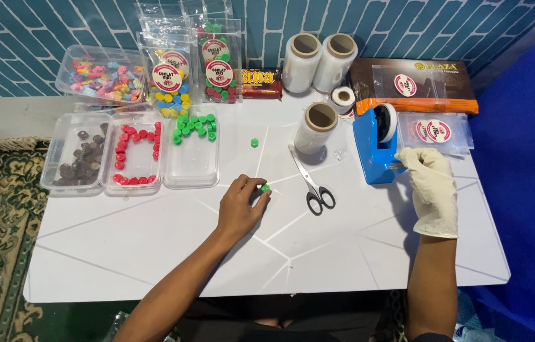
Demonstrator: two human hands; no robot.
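Two hands: left (242,209) pinches a green candy (265,187), gloved right (429,183) grips tape dispenser (375,149).

I'm looking down on a white table (153,253) crossed by thin pale lines. Along its left side sit three clear trays: brown pieces (76,158), red pieces (136,155), green pieces (192,149). A lone green piece (255,142) lies mid-table, scissors (313,183) just right of it. Rolls of clear film (318,126) stand near the back edge, a blue tape dispenser (375,149) beside them. Sticker bags (435,131) rest at the right, filled sweet bags (198,63) and a brown packet (413,85) at the back.
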